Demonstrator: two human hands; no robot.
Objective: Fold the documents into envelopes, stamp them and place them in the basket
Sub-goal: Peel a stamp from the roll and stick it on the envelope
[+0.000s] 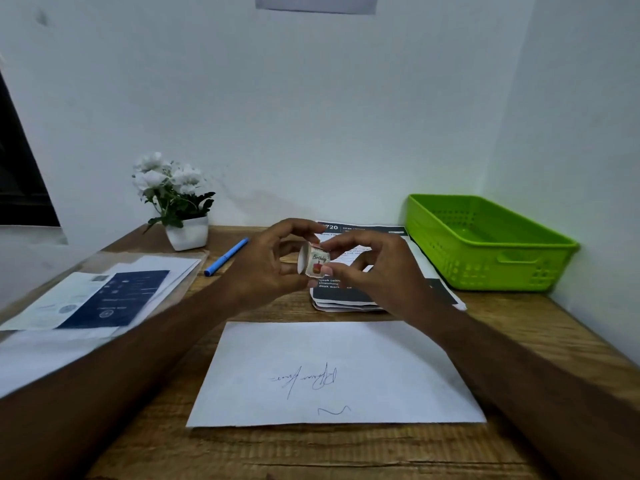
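Basket unobstructed beside papers.

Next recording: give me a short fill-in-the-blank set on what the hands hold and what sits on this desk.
1. The left hand and right hand hold a tape roll printed with the word ____.
2. The basket at the right of the desk is ____ in colour.
3. The pen, coloured ____, lies right of the potted flowers.
Missing words: Birthday; green; blue.
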